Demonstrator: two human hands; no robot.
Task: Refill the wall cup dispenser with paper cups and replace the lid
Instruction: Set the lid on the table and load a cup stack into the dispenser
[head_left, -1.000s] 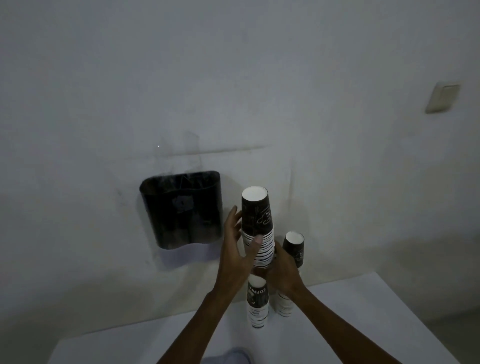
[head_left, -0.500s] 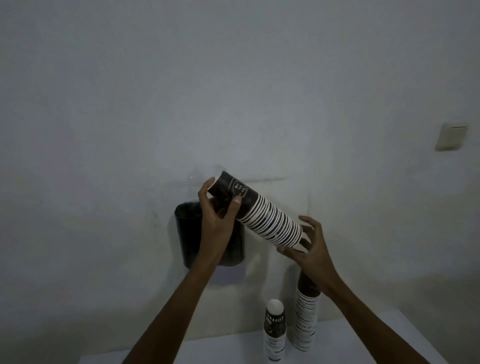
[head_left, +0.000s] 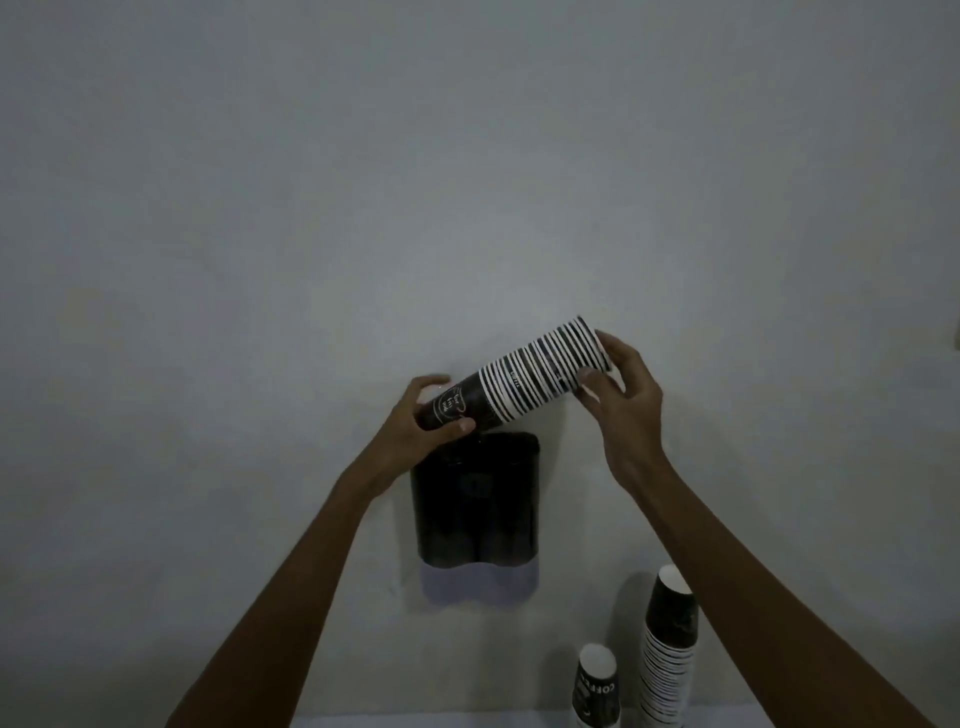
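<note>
A stack of black paper cups with white rims (head_left: 524, 382) lies nearly level in the air, its closed end down to the left. My left hand (head_left: 423, 423) grips that dark closed end, just above the top of the dispenser. My right hand (head_left: 621, 387) holds the open, rimmed end, higher and to the right. The dark, two-lobed wall cup dispenser (head_left: 474, 501) hangs on the wall directly below the stack, its top open. No lid shows in view.
Two more cup stacks stand upside down on the white table (head_left: 415, 719) at the bottom right: a tall stack (head_left: 670, 649) and a short stack (head_left: 595, 686). The grey wall fills everything else.
Both hands raised the stack from the table and swung it from upright to nearly level. Its closed end tipped down to the dispenser's top while the rimmed end rose to the right.
</note>
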